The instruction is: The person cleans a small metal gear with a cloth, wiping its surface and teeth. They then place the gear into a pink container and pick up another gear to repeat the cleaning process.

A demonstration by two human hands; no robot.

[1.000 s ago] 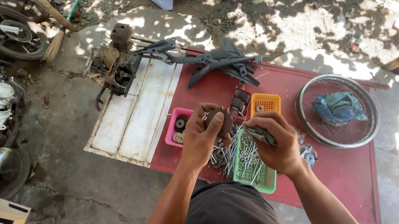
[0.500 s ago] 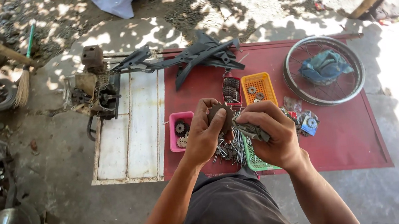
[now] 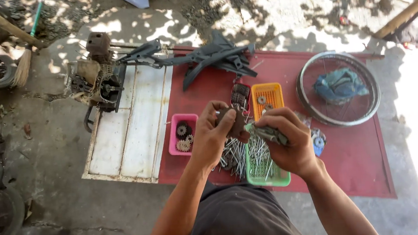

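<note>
The left hand point(image 3: 210, 135) grips a small dark metal part point(image 3: 234, 120) between thumb and fingers, and the right hand point(image 3: 285, 144) is closed around a grey-green rag point(image 3: 269, 133) pressed against that part. Both are held above the green basket point(image 3: 268, 177), which holds long thin metal spokes and is partly hidden by the hands. Left of the green basket sits a pink basket point(image 3: 176, 135) with gears in it. Behind the green basket stand an orange basket point(image 3: 267, 98) and a small dark red tray point(image 3: 240, 95), the latter partly covered by the held part. Well to the right of the green basket lies a spoked wheel rim point(image 3: 338, 88) with a blue cloth point(image 3: 339, 85) bundled inside it. Further behind the green basket lie dark plastic fairing pieces point(image 3: 214, 57). All of these rest on a red metal sheet point(image 3: 362, 165) laid on bare concrete ground point(image 3: 57, 204). Left of the pink basket is a white panel point(image 3: 135, 123), and an engine block point(image 3: 96, 76) at its far corner
</note>
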